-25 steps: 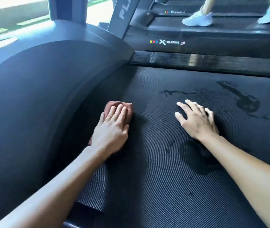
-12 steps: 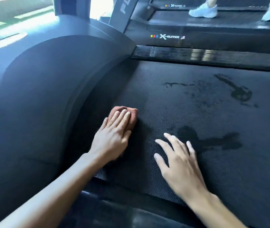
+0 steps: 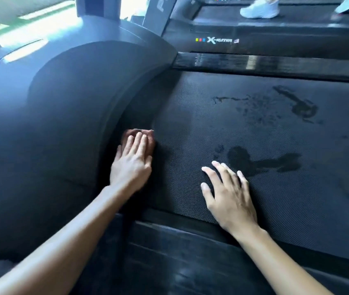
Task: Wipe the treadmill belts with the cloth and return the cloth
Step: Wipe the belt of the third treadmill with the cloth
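Fingers [image 3: 137, 143] straight, left hand [image 3: 131, 166] presses the cloth [image 3: 150, 141]

At one o'clock from me stands a neighbouring treadmill [image 3: 286, 28], dark, with an X-Runner logo [image 3: 219, 40] on its side beside small coloured squares. On its deck, between twelve and one o'clock, I see someone's white sneakers [image 3: 259, 8]. At eleven o'clock strong daylight [image 3: 130, 6] pours in past a dark upright post [image 3: 101, 6], with a blurred greenish strip [image 3: 30, 18] beyond.
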Available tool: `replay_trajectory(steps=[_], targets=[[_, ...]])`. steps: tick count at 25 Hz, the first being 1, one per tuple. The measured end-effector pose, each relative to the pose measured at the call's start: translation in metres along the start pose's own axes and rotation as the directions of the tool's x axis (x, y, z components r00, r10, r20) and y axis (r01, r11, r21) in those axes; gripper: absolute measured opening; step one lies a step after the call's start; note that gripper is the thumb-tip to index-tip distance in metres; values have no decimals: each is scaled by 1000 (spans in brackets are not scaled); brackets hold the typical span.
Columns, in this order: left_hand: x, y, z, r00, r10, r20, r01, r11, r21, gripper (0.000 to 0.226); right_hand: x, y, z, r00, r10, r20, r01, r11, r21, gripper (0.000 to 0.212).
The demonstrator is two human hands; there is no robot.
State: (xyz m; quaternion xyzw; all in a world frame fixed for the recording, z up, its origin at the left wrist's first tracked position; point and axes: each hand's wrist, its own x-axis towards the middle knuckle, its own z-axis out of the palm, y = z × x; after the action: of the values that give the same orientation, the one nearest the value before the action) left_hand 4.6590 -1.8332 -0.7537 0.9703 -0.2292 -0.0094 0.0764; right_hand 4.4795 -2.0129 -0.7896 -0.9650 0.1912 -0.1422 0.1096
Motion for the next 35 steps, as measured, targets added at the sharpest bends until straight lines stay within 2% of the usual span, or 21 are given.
replay_trajectory(steps=[2, 4, 5, 8, 9, 12, 13, 14, 17, 19, 21, 22, 23, 26, 27, 28, 30, 31, 32, 34, 35], targets=[[-27, 28, 14, 983, 182, -27, -182, 983, 1, 67, 1, -1, 0, 1000, 9, -11, -9, 1000, 4, 49], [-45, 27, 15, 942, 335, 24, -336, 942, 6, 75, 1, 0, 0, 1000, 9, -17, -9, 1000, 4, 49], [-37, 15, 9, 942, 335, 32, -335, 942, -16, 76, 1, 0, -1, 1000, 10, -19, -10, 1000, 10, 49], [-19, -1, -2, 995, 98, 23, -98, 995, 5, 66, 1, -1, -1, 999, 25, -23, -24, 1000, 17, 49], [-25, 9, -1, 994, 113, 9, -113, 993, 15, 65, 1, -2, -1, 999, 26, -31, -26, 1000, 14, 49], [-65, 48, 16, 931, 364, -5, -364, 931, 10, 69, 0, -1, 0, 999, 30, -31, -29, 999, 27, 50], [-61, 45, 15, 919, 394, 5, -394, 919, -9, 69, -1, -1, -1, 999, 26, -26, -25, 999, 36, 51], [-47, 38, 12, 934, 356, 0, -356, 934, -41, 68, -2, 0, -1, 1000, 20, -20, -19, 999, 49, 52], [-23, 24, 4, 996, 88, -10, -88, 996, -29, 64, -10, 3, -9, 998, 57, -16, -55, 995, 86, 49], [-41, 44, 8, 981, 192, -26, -193, 981, -9, 64, -24, 6, -16, 989, 138, -44, -134, 987, 90, 46], [-69, 65, 17, 919, 394, 4, -394, 919, -21, 68, -42, 12, -21, 973, 217, -78, -211, 974, 81, 46], [-67, 63, 16, 899, 439, 16, -438, 898, -42, 68, -50, 15, -23, 968, 240, -71, -235, 969, 71, 45], [-53, 56, 14, 910, 413, 25, -410, 909, -70, 66, -56, 17, -23, 967, 250, -48, -247, 967, 58, 44], [-20, 34, 8, 993, 120, 9, -120, 992, -40, 64, -60, 18, -20, 967, 253, -5, -253, 967, 33, 44], [-26, 40, 10, 993, 118, -9, -118, 993, -14, 64, -58, 16, -18, 966, 257, -11, -257, 966, 22, 44], [-38, 54, 13, 981, 193, -30, -194, 981, -13, 66, -57, 15, -17, 965, 260, -23, -260, 965, 13, 45], [-74, 83, 23, 907, 420, -27, -420, 907, -25, 68, -56, 15, -17, 963, 269, -34, -268, 963, 21, 46], [-77, 86, 24, 878, 478, -5, -478, 878, -29, 66, -58, 16, -17, 963, 267, -45, -266, 963, 30, 46], [-66, 80, 20, 880, 474, 11, -473, 879, -59, 65, -58, 17, -17, 964, 261, -60, -259, 965, 35, 46], [-28, 59, 11, 968, 252, 13, -249, 963, -104, 65, -59, 16, -18, 964, 253, -77, -250, 967, 42, 46], [-18, 53, 8, 990, 141, 6, -141, 988, -62, 64, -59, 16, -18, 963, 257, -79, -255, 966, 45, 46]])
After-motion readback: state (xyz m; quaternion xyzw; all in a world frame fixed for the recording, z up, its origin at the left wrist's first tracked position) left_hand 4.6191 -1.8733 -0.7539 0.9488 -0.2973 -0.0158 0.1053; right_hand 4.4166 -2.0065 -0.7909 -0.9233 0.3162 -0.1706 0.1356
